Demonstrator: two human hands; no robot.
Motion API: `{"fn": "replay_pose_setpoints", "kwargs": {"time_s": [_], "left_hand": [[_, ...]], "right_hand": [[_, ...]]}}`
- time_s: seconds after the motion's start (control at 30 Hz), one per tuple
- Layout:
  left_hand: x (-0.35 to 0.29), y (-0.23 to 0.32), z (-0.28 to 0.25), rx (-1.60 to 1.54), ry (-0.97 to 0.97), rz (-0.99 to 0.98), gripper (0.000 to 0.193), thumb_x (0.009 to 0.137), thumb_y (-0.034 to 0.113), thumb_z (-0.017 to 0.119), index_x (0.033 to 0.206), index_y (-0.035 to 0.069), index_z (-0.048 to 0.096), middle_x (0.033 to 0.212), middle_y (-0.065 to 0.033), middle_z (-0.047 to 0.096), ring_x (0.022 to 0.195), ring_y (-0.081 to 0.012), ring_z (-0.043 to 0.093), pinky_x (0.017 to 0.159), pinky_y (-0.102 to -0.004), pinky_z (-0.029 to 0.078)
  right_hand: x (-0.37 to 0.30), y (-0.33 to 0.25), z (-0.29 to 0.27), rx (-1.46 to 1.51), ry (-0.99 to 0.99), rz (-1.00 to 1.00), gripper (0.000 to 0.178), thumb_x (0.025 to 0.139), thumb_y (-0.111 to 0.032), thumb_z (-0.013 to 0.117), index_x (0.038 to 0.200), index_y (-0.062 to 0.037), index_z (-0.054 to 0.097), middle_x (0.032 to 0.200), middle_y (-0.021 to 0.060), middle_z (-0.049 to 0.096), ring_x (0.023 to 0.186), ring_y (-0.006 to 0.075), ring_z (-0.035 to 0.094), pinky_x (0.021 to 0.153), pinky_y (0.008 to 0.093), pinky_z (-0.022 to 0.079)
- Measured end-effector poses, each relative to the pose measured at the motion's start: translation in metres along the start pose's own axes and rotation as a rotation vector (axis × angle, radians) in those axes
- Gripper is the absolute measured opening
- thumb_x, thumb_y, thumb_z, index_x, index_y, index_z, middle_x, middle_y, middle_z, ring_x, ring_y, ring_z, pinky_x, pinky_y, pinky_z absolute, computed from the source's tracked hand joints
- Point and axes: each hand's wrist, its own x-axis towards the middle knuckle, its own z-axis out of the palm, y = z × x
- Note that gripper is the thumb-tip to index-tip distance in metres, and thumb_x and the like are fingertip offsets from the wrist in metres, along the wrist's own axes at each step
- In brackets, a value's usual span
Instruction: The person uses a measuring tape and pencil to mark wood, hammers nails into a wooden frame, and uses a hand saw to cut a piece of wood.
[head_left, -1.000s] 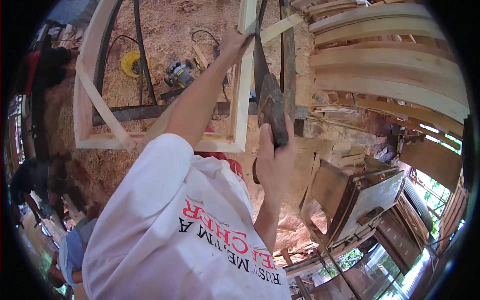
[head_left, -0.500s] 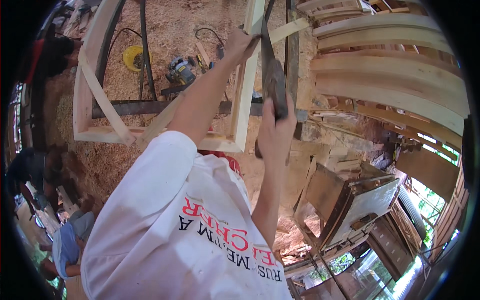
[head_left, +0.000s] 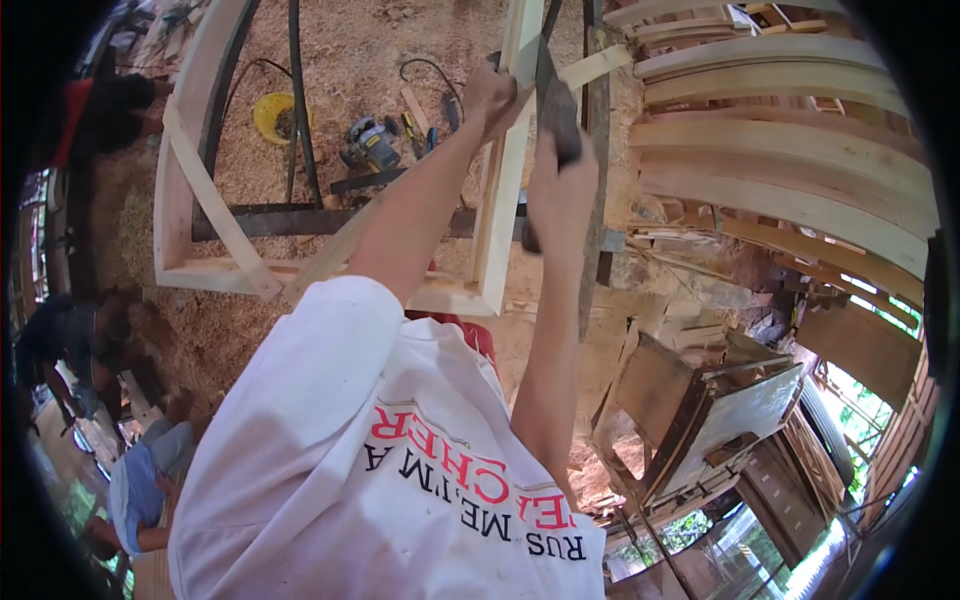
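Note:
My right hand (head_left: 565, 185) is closed round the dark handle of a handsaw (head_left: 548, 75). The saw's blade stands along the right side of a pale wooden frame (head_left: 492, 235), where a diagonal wooden strip (head_left: 597, 66) sticks out past the frame's long bar. On the other side of that bar my left hand (head_left: 490, 98) grips the wood, its fingertips partly hidden. Another diagonal strip (head_left: 215, 190) braces the frame's near left corner.
Dark supports (head_left: 270, 222) lie under the frame. A router (head_left: 372, 145) and a yellow bowl (head_left: 275, 118) lie on shavings. Stacked planks (head_left: 780, 130) stand at the right, near a wooden cabinet (head_left: 690, 410). Other people work at the left, one in blue shorts (head_left: 145, 485).
My right hand has pushed the handsaw forward, away from my body, along the frame. My left hand keeps its grip. The whole view has shifted slightly.

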Motion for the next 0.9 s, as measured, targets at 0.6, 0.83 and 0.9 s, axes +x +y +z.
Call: {"fn": "replay_pose_setpoints", "kwargs": {"time_s": [0.6, 0.83, 0.9], "left_hand": [[-0.051, -0.02, -0.071, 0.443, -0.365, 0.264, 0.053, 0.106, 0.042, 0.038, 0.102, -0.003, 0.066, 0.098, -0.0268, 0.071, 0.095, -0.0459, 0.068, 0.081, -0.0558, 0.055], [-0.055, -0.031, -0.054, 0.481, -0.353, 0.239, 0.05, 0.107, 0.035, 0.036, 0.102, -0.005, 0.065, 0.097, -0.0267, 0.07, 0.093, -0.0477, 0.068, 0.082, -0.0548, 0.056], [-0.061, -0.013, -0.051, 0.451, -0.37, 0.229, 0.048, 0.107, 0.035, 0.037, 0.104, -0.005, 0.065, 0.097, -0.0261, 0.07, 0.093, -0.0478, 0.068, 0.082, -0.0544, 0.056]], "right_hand": [[-0.07, -0.001, -0.004, 0.084, 0.059, 0.063, 0.049, 0.097, -0.018, 0.061, 0.138, 0.0066, 0.05, 0.115, 0.0262, 0.066, 0.104, 0.0349, 0.066, 0.09, 0.0404, 0.049], [-0.13, -0.004, -0.032, 0.121, 0.072, 0.222, 0.049, 0.1, -0.015, 0.06, 0.14, 0.0106, 0.049, 0.14, 0.023, 0.058, 0.127, 0.0294, 0.058, 0.107, 0.0363, 0.044], [0.001, 0.032, 0.018, 0.225, 0.128, 0.01, 0.04, 0.101, -0.023, 0.059, 0.127, 0.0086, 0.058, 0.112, 0.0248, 0.068, 0.096, 0.0296, 0.065, 0.088, 0.0405, 0.05]]}}
